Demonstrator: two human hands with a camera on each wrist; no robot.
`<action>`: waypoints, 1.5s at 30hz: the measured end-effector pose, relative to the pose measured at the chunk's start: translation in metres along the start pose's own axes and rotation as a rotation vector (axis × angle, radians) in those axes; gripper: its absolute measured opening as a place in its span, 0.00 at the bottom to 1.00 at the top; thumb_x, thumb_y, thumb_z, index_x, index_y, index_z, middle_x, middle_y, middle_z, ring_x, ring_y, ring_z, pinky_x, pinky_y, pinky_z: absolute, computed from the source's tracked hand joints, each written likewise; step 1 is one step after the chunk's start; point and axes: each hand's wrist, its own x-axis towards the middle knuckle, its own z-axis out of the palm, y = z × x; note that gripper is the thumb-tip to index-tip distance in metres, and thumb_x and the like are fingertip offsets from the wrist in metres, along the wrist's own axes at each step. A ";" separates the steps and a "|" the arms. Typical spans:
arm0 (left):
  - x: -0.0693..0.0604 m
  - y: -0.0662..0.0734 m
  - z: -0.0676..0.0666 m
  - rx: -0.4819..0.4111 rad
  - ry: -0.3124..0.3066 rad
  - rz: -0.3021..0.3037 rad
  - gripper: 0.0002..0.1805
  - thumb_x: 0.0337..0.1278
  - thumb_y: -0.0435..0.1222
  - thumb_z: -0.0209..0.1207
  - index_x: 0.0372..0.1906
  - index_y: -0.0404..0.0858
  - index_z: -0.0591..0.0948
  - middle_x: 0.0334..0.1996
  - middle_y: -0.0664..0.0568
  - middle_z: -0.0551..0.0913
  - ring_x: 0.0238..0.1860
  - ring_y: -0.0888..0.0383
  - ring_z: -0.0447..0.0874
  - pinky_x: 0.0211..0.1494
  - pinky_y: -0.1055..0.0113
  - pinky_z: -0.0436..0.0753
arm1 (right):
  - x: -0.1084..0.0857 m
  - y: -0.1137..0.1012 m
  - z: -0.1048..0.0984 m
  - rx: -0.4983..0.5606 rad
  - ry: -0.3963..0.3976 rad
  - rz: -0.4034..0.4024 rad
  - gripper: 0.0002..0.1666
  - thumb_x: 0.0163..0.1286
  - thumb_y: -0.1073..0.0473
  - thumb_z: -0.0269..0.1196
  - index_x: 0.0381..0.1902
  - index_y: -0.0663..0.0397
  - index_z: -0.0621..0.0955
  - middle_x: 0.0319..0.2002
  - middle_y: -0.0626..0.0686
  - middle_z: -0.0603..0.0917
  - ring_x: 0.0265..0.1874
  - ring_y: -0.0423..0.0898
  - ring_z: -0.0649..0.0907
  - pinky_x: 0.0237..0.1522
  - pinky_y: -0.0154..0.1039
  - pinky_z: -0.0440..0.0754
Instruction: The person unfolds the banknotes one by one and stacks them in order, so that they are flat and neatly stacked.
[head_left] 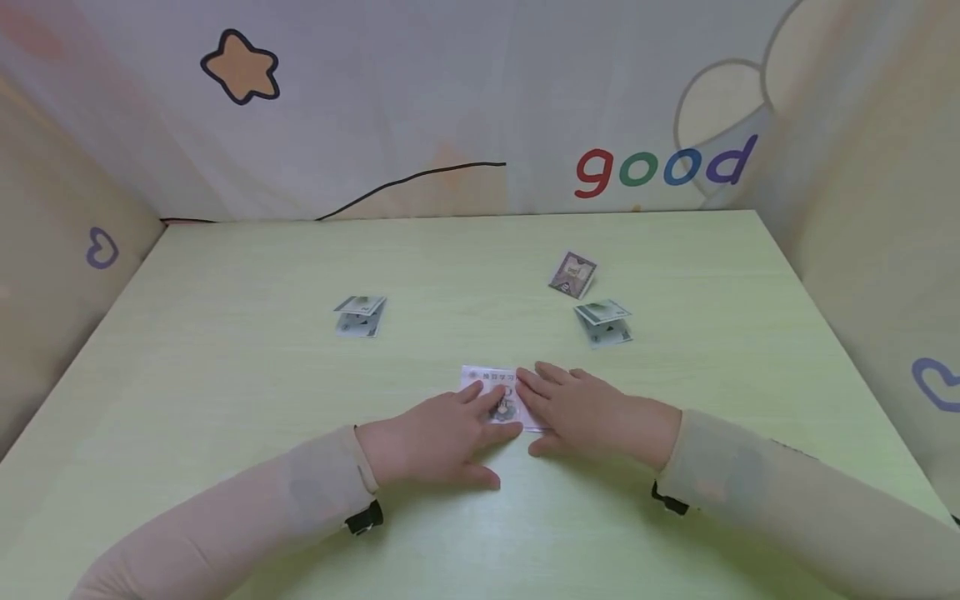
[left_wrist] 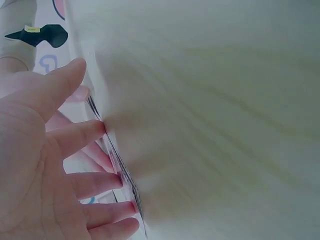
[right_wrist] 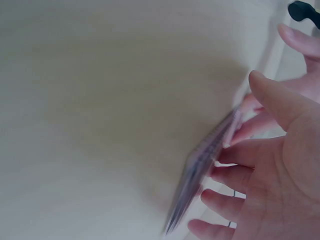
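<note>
A printed paper note (head_left: 504, 407) lies on the table in the head view, in front of the person. The left hand (head_left: 442, 437) rests its spread, straight fingers on the note's left part. On its right part lie the fingers of the right hand (head_left: 585, 410), covering that end. Seen from the left wrist, the left hand (left_wrist: 55, 165) has its fingertips at the edge of thin paper layers (left_wrist: 122, 167). In the right wrist view the right hand (right_wrist: 270, 160) touches layered paper (right_wrist: 197, 167) that stands slightly apart at one end.
Farther back on the table (head_left: 225, 367) are a folded greenish note (head_left: 362, 317) at left, another folded greenish note (head_left: 604, 323) at right, and a folded brownish-purple note (head_left: 573, 275) just behind that one. A printed curtain (head_left: 450, 100) hangs behind and at both sides.
</note>
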 end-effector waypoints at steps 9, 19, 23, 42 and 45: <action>0.003 0.000 -0.001 0.010 -0.005 0.008 0.36 0.58 0.62 0.50 0.69 0.51 0.64 0.70 0.39 0.54 0.66 0.38 0.58 0.64 0.52 0.64 | -0.002 0.003 0.004 0.020 0.031 -0.031 0.47 0.66 0.35 0.53 0.71 0.60 0.56 0.72 0.56 0.52 0.68 0.57 0.57 0.59 0.56 0.66; 0.007 0.000 -0.001 0.034 0.016 0.027 0.36 0.58 0.61 0.50 0.69 0.52 0.63 0.70 0.40 0.55 0.67 0.40 0.57 0.67 0.55 0.59 | -0.013 0.003 0.013 0.079 0.031 -0.039 0.45 0.66 0.36 0.53 0.71 0.57 0.57 0.72 0.54 0.52 0.70 0.57 0.52 0.62 0.57 0.61; 0.007 -0.001 -0.003 0.022 -0.009 0.006 0.36 0.58 0.61 0.50 0.70 0.52 0.62 0.70 0.42 0.54 0.68 0.41 0.56 0.68 0.55 0.57 | -0.019 0.001 0.014 0.081 0.061 -0.077 0.44 0.66 0.37 0.54 0.71 0.55 0.59 0.72 0.53 0.53 0.69 0.58 0.54 0.60 0.57 0.64; -0.033 -0.058 -0.008 -0.208 0.255 -0.202 0.29 0.60 0.51 0.56 0.63 0.43 0.72 0.66 0.45 0.66 0.64 0.48 0.65 0.63 0.54 0.67 | -0.016 0.008 0.011 0.154 0.154 -0.183 0.44 0.67 0.37 0.53 0.72 0.54 0.56 0.72 0.53 0.51 0.70 0.53 0.51 0.66 0.52 0.56; -0.043 -0.077 -0.007 -0.254 0.355 -0.259 0.28 0.59 0.48 0.58 0.61 0.40 0.74 0.64 0.45 0.68 0.62 0.47 0.67 0.60 0.52 0.69 | -0.017 0.009 0.010 0.127 0.229 -0.242 0.42 0.68 0.40 0.53 0.70 0.58 0.59 0.72 0.57 0.54 0.69 0.55 0.55 0.65 0.51 0.58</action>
